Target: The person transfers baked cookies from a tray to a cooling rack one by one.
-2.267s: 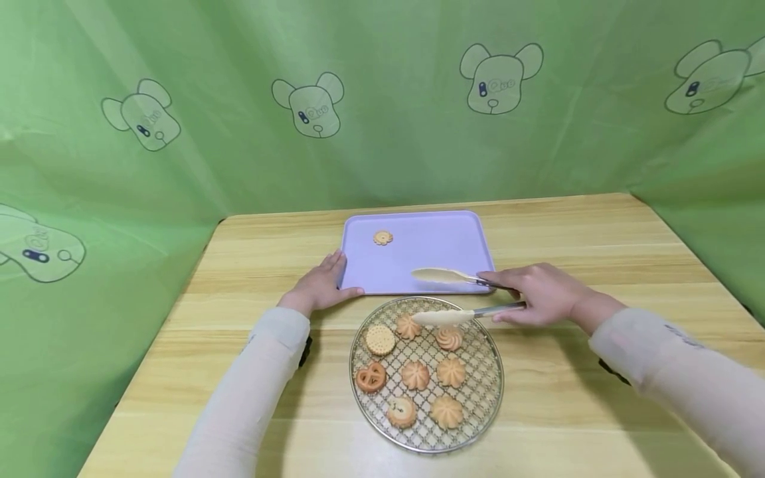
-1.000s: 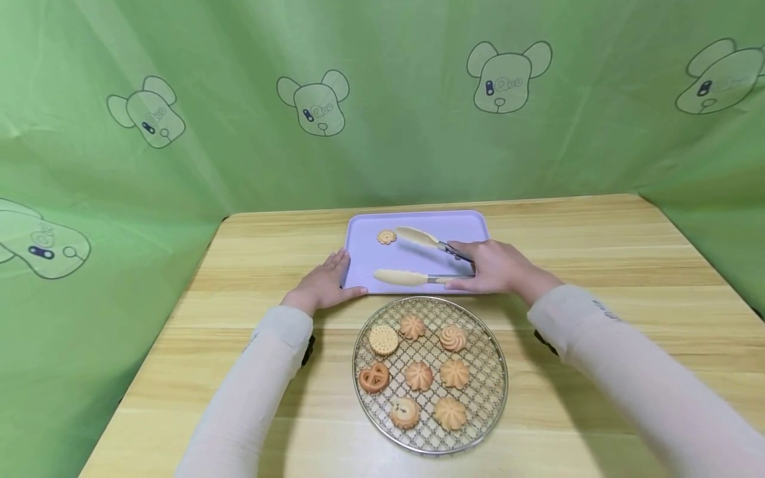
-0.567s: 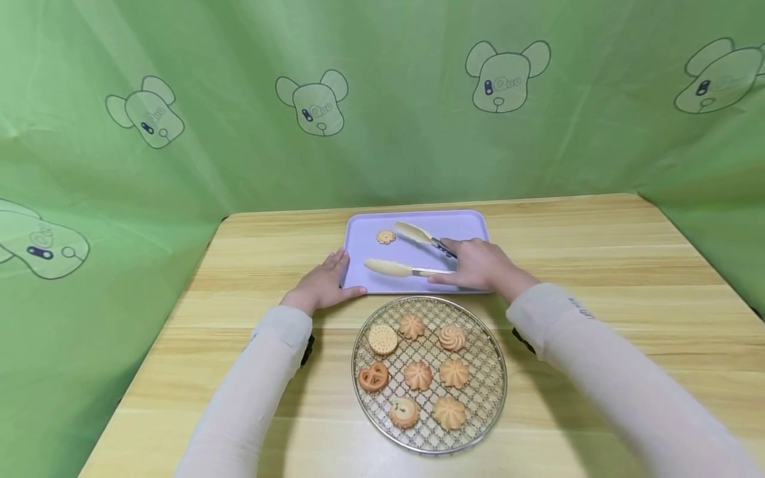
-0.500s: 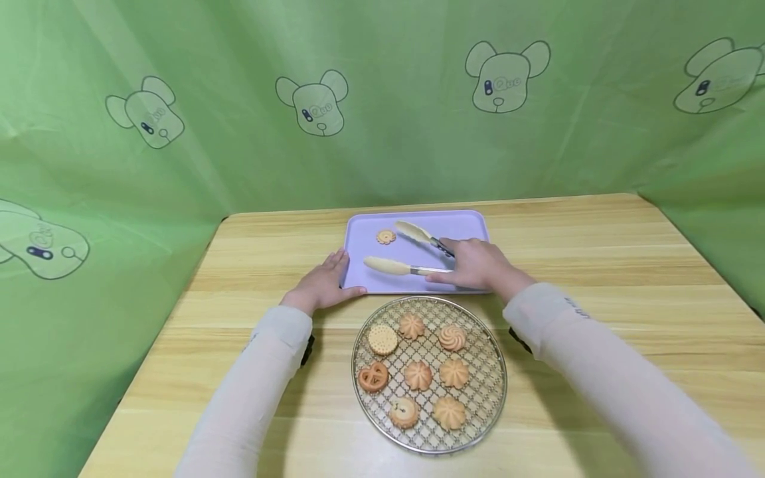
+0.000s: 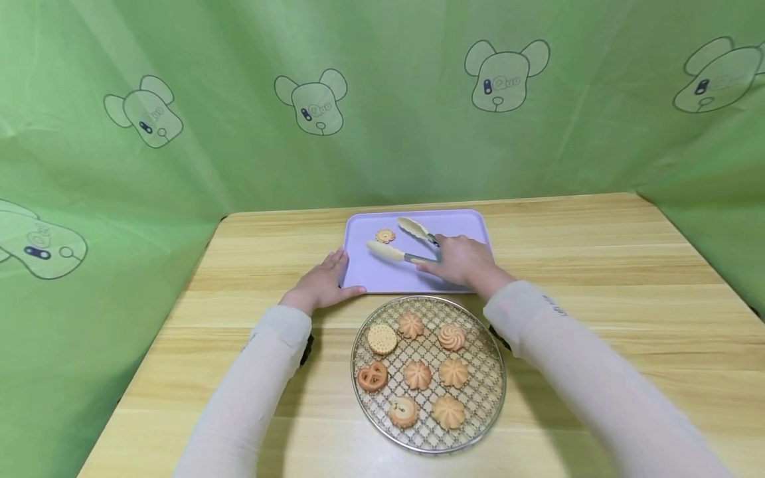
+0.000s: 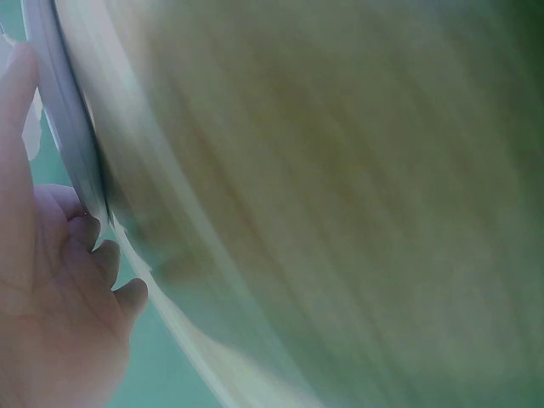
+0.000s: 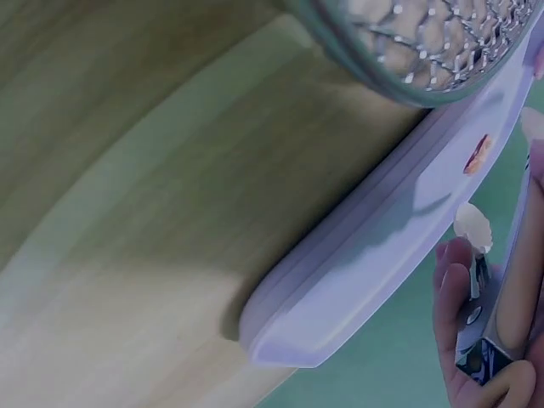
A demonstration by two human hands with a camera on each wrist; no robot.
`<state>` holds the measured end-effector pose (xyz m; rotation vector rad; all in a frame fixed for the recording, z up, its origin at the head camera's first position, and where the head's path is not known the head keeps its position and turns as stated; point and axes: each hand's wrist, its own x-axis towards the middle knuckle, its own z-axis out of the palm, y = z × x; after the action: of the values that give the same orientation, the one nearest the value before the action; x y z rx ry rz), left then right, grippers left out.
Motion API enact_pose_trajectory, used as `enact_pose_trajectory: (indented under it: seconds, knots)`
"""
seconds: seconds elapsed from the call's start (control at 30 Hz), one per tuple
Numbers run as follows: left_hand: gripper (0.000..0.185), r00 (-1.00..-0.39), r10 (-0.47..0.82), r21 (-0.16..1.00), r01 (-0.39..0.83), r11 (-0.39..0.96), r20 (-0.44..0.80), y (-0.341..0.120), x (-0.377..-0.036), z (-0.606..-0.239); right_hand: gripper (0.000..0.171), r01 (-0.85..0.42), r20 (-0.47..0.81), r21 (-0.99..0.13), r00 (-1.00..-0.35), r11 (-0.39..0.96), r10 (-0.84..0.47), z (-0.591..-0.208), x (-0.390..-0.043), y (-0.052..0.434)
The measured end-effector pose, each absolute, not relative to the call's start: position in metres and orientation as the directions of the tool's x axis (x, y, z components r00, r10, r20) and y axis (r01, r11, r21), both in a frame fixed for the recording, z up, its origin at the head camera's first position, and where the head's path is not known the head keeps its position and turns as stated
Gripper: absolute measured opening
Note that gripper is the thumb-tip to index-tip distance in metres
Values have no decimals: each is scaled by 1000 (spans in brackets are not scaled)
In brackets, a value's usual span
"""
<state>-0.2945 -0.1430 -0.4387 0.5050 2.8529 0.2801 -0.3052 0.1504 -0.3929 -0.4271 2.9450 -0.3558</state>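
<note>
My right hand [image 5: 463,260] grips a pair of tongs [image 5: 386,251] over the purple tray [image 5: 472,229]. The tongs' two cream tips stand apart, pointing left, and nothing is between them. A flower-shaped cookie [image 5: 385,236] lies on the tray at its back left, just beyond the nearer tip. My left hand [image 5: 323,282] rests at the tray's left front corner, thumb along the front edge and fingers along the side. In the left wrist view the left hand [image 6: 64,280] lies against the tray's rim. The right wrist view shows fingers wrapped round the tongs [image 7: 484,331].
Directly in front of the tray sits a round wire rack [image 5: 472,428] with several cookies, among them a pretzel-shaped one [image 5: 373,377] and a swirl cookie [image 5: 451,337]. Both stand on a wooden table [image 5: 574,265]. A green curtain [image 5: 394,159] encloses the table's back and sides.
My right hand has carried the tongs from above the rack leftward and back over the tray. Lately the nearer tip has moved closer to the flower-shaped cookie. My left hand stays put.
</note>
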Motion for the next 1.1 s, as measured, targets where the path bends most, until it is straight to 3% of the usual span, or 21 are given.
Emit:
enact_pose_trajectory:
  seconds: [0.47,1.1]
  knots:
    - [99,-914,358,230,313,922,-192,-142,-293,-437,59,-269,-92,-235,-950,934,-297,-394,-306,141]
    - [99,-912,364,221,321,921,-192,-142,-291,-435,50,-276,-44,-180,-957,944,-288,-397,-308,131]
